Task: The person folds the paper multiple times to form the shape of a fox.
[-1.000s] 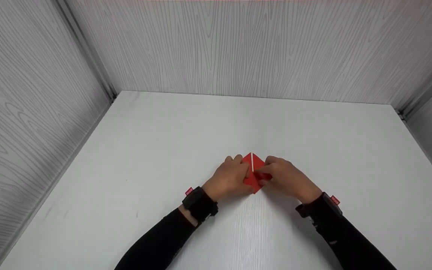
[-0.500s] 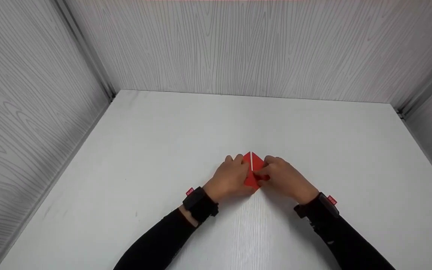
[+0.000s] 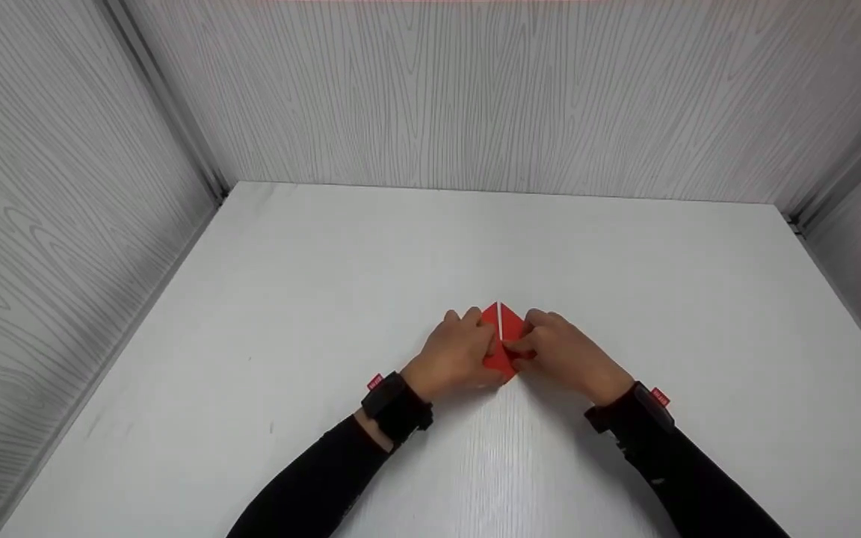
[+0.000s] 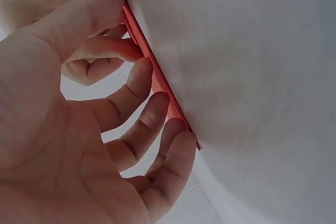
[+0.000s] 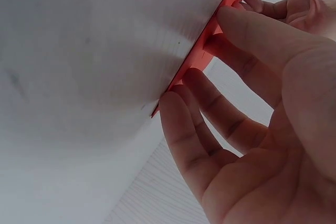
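Observation:
A small folded piece of red paper (image 3: 512,323) lies flat on the white table, with a thin pale slit running down from its far tip. My left hand (image 3: 451,354) holds its left side with curled fingers, the thumb near the close corner. On the other side my right hand (image 3: 566,356) pinches at a flap near the middle, thumb and index finger close together. In the left wrist view the paper (image 4: 161,82) shows edge-on as a thin strip under the fingertips. The right wrist view shows the curled right fingers along the paper's edge (image 5: 195,56); the pinch itself is partly hidden.
The white tabletop (image 3: 326,261) is bounded by a grey wood-grain panel (image 3: 415,97) at the back and similar panels at left and right. Black bands with red tags sit on both wrists, below which are black sleeves (image 3: 311,478).
Both hands keep their hold on the red paper with barely any movement. The paper and the right hand have shifted very slightly left in the view.

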